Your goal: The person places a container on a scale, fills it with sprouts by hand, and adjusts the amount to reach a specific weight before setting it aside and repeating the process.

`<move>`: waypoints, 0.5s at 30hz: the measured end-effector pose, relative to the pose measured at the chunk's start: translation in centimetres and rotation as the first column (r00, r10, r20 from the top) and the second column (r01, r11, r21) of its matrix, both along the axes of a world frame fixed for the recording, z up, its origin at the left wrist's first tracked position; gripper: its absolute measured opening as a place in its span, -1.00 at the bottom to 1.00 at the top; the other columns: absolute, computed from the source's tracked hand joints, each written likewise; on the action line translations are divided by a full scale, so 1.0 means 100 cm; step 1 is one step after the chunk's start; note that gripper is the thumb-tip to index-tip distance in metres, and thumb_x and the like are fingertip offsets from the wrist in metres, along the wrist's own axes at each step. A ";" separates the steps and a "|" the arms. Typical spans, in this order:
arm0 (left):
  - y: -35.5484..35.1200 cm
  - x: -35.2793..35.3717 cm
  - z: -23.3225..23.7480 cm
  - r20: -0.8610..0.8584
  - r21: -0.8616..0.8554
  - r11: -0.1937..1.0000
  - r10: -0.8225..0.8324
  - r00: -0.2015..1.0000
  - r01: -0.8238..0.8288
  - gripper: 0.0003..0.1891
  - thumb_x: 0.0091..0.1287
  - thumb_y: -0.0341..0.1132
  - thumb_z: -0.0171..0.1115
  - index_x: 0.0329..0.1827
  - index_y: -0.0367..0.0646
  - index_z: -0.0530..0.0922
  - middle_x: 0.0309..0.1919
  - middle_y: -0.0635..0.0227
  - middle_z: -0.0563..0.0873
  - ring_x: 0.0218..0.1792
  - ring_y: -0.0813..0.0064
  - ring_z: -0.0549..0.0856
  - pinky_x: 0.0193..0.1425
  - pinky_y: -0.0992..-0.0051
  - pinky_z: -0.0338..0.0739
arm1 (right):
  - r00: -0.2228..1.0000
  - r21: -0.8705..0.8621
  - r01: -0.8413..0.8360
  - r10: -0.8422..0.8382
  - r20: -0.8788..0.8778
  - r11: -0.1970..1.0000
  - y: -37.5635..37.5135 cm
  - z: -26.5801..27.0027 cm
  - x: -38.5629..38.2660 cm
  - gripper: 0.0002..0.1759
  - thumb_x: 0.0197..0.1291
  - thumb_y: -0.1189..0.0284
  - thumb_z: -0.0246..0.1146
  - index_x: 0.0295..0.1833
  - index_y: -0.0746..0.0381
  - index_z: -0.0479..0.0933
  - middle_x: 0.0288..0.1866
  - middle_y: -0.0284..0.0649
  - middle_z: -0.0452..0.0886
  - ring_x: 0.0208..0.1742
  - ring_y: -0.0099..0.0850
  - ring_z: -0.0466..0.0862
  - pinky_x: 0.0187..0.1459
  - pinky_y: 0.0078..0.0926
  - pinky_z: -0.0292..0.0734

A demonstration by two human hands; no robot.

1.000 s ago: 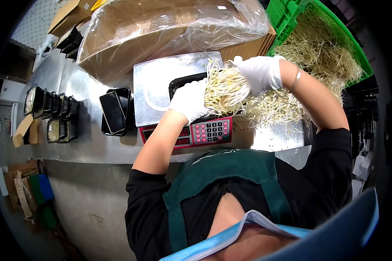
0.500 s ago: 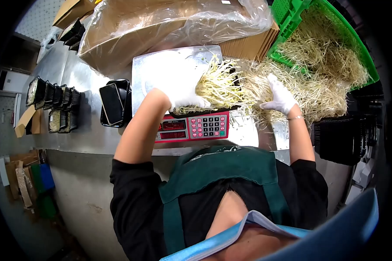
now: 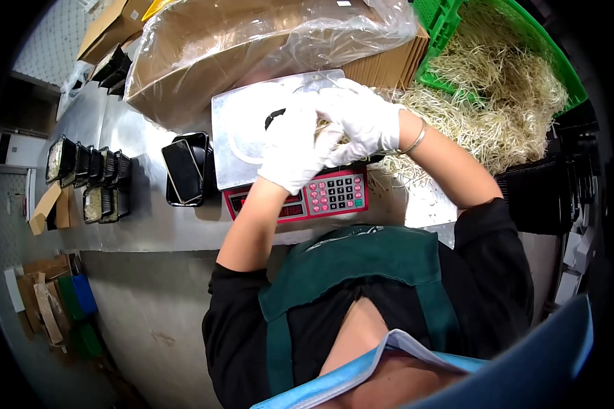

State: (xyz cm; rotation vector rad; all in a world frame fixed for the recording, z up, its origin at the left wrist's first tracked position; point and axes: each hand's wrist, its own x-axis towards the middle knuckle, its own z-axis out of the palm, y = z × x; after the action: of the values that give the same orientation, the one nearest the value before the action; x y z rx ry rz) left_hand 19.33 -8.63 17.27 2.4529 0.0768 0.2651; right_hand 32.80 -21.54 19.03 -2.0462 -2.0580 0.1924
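Over the scale (image 3: pixel 252 163), both of my white-gloved hands are cupped together around a clump of bean sprouts (image 3: pixel 323 128). My left hand (image 3: pixel 292 146) curls along the near left side of the clump. From the right, my right hand (image 3: pixel 363 121) lies over the top, its fingers bent against the sprouts. Most of the clump is hidden by the gloves. A black plastic tray (image 3: pixel 274 118) lies beneath the hands, with only bits of its edge showing. The scale's red keypad panel faces me.
Loose sprouts (image 3: pixel 471 129) spill from a green crate (image 3: pixel 566 65) at right. Stacked black trays (image 3: pixel 535 194) stand below it. A phone (image 3: pixel 182 170) rests on a tray at left, beyond which are filled trays (image 3: pixel 102 167). A plastic-lined cardboard box (image 3: pixel 205 82) is behind.
My right hand has moved left from the loose sprouts onto the clump over the scale. My left hand has shifted slightly right, and the gloves now cover the sprouts in the tray.
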 end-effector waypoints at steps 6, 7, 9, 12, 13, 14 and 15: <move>-0.007 0.002 -0.028 0.159 0.123 0.989 0.058 0.986 -0.078 -0.16 0.20 0.11 0.15 0.35 -0.44 0.22 0.04 -0.04 0.57 -0.04 0.04 0.58 0.10 0.08 0.33 | 0.973 0.015 0.215 -0.216 0.079 0.976 -0.039 -0.013 -0.015 -0.35 -0.11 0.28 0.27 0.14 0.34 0.38 -0.37 -0.09 0.55 -0.25 -0.14 0.56 -0.18 -0.19 0.40; -0.005 0.006 -0.030 0.129 0.157 0.983 0.073 0.989 -0.093 -0.15 0.17 0.13 0.16 0.32 -0.44 0.25 -0.04 0.01 0.61 -0.12 0.10 0.60 0.05 0.12 0.35 | 0.970 -0.045 0.231 -0.226 0.092 0.972 -0.031 -0.025 -0.016 -0.31 -0.10 0.26 0.26 0.18 0.36 0.35 -0.32 -0.08 0.56 -0.20 -0.13 0.55 -0.11 -0.20 0.39; -0.006 0.006 -0.029 0.082 0.308 0.948 0.059 0.995 -0.081 -0.14 0.16 0.15 0.17 0.31 -0.44 0.27 -0.07 0.03 0.62 -0.14 0.13 0.61 0.03 0.15 0.36 | 0.966 -0.098 0.245 -0.234 0.110 0.965 -0.021 -0.031 -0.011 -0.28 -0.09 0.25 0.25 0.22 0.38 0.32 -0.28 -0.07 0.57 -0.14 -0.12 0.54 -0.04 -0.20 0.38; -0.002 0.010 -0.028 -0.036 0.438 0.898 0.045 0.998 -0.025 -0.14 0.13 0.17 0.17 0.30 -0.42 0.30 -0.10 0.05 0.62 -0.16 0.16 0.61 0.00 0.19 0.39 | 0.960 0.123 0.094 -0.123 0.251 0.988 -0.032 -0.032 -0.002 -0.18 -0.04 0.16 0.25 0.33 0.32 0.24 -0.11 -0.06 0.57 0.03 -0.09 0.48 0.18 -0.15 0.27; 0.001 0.013 -0.028 -0.095 0.417 0.909 0.039 0.995 0.004 -0.14 0.12 0.18 0.17 0.30 -0.41 0.31 -0.11 0.05 0.62 -0.16 0.17 0.61 -0.01 0.19 0.40 | 0.960 0.086 0.185 -0.199 0.198 0.979 -0.041 -0.027 0.000 -0.16 -0.02 0.11 0.25 0.37 0.26 0.22 0.00 -0.08 0.54 0.14 -0.06 0.43 0.28 -0.11 0.16; 0.002 0.015 -0.028 -0.151 0.391 0.920 0.033 0.988 0.029 -0.14 0.12 0.19 0.17 0.29 -0.39 0.32 -0.11 0.06 0.62 -0.16 0.17 0.61 -0.03 0.19 0.42 | 0.950 0.044 0.272 -0.275 0.149 0.961 -0.048 -0.017 0.001 -0.13 0.00 0.06 0.25 0.41 0.20 0.20 0.12 -0.09 0.52 0.26 -0.04 0.37 0.37 -0.07 0.05; 0.003 0.016 -0.031 -0.146 0.391 0.920 0.032 0.989 0.027 -0.14 0.12 0.19 0.17 0.29 -0.39 0.32 -0.11 0.06 0.62 -0.16 0.17 0.61 -0.03 0.19 0.42 | 0.924 -0.411 0.346 -0.381 -0.006 0.844 -0.043 0.031 -0.009 -0.11 0.02 0.07 0.30 0.45 0.12 0.15 0.27 -0.13 0.45 0.33 -0.05 0.35 0.41 -0.13 0.07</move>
State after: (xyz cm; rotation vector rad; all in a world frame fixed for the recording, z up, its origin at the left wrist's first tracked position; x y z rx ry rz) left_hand 20.90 -8.29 14.14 2.8713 0.0996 0.1018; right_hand 31.92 -25.84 22.10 -2.5719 -1.6320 0.6735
